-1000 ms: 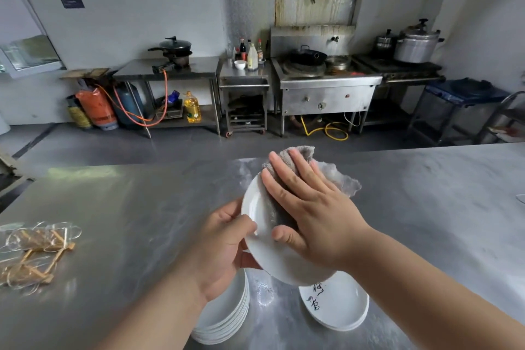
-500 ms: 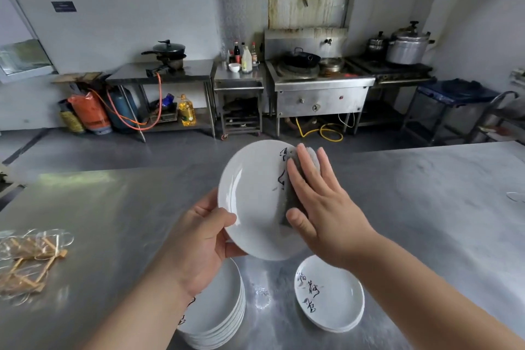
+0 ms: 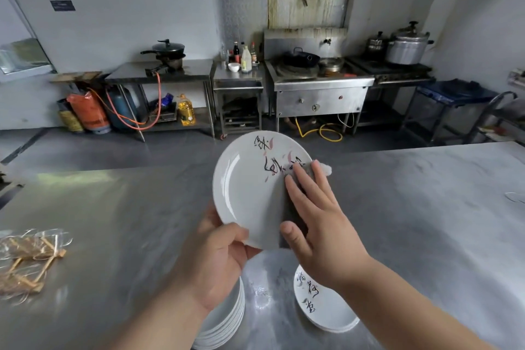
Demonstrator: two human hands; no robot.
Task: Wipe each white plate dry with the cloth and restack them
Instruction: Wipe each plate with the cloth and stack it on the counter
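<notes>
A white plate with black brush lettering is held upright above the steel table, its face toward me. My left hand grips its lower rim, thumb on the front. My right hand lies flat on the plate's right side and presses a grey cloth against it; only the cloth's tip shows past the fingers. Below my left hand stands a stack of several white plates. To its right lies a lettered white plate on the table.
The steel table fills the near view. A clear bag of wooden sticks lies at its left edge. Beyond the table are a grey floor, steel counters, a wok stove, gas cylinders and pots.
The plate has been lifted and turned so its lettered face shows. My right hand with the cloth slid from the middle of the plate to its right side.
</notes>
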